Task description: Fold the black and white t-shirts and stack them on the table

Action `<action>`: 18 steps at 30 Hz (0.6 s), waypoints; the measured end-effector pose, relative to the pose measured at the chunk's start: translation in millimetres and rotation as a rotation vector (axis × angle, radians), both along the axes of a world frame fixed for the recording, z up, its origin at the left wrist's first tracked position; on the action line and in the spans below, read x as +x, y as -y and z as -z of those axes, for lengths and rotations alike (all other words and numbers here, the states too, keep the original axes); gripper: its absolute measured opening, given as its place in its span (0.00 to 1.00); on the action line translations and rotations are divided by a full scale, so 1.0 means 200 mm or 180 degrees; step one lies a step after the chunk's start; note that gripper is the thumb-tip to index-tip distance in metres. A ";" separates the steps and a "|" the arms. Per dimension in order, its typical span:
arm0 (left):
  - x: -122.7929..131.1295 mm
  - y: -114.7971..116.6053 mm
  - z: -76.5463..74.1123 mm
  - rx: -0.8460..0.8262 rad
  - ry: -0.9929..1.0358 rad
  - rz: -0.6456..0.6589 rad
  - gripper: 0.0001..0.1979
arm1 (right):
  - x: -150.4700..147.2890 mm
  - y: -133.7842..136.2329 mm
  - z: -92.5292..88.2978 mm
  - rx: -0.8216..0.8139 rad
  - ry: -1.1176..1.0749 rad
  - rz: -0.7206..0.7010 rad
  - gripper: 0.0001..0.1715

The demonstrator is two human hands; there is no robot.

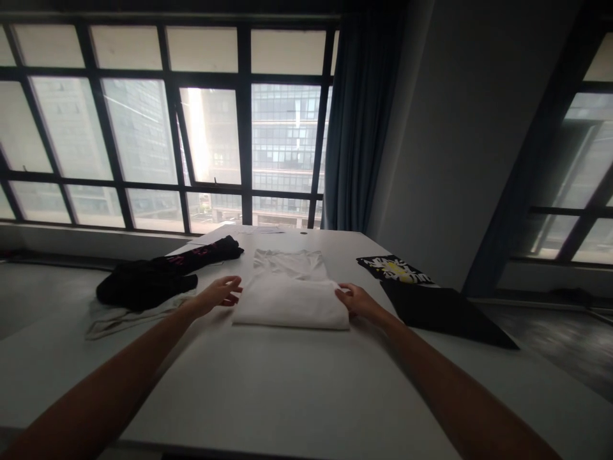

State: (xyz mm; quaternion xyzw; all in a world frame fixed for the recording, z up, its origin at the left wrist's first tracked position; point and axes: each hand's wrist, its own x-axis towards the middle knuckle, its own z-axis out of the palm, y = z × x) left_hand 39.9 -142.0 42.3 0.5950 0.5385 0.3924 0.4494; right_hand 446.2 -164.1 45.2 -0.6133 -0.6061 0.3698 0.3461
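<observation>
A white T-shirt (292,300), folded into a near rectangle, lies flat on the white table in front of me. Its neckline end points away, toward the window. Just off its left side is my left hand (221,295), open, fingers apart and slightly bent, holding nothing. At the opposite side my right hand (355,299) touches the shirt's edge with loosely curved fingertips; it does not appear to grip the cloth, and some of its fingers are partly hidden.
On the left of the table (287,383) rests a heap of black clothing (148,281) with pink print, over a pale cloth (138,316). To the right lie a black flat piece (440,310) and a black printed item (395,268) with white and yellow graphics. Windows and a curtain (361,128) stand behind.
</observation>
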 end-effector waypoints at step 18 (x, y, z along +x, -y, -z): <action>0.05 -0.02 0.02 0.1405 -0.0995 0.0107 0.38 | -0.04 -0.12 0.10 0.1828 0.1388 -0.0469 0.35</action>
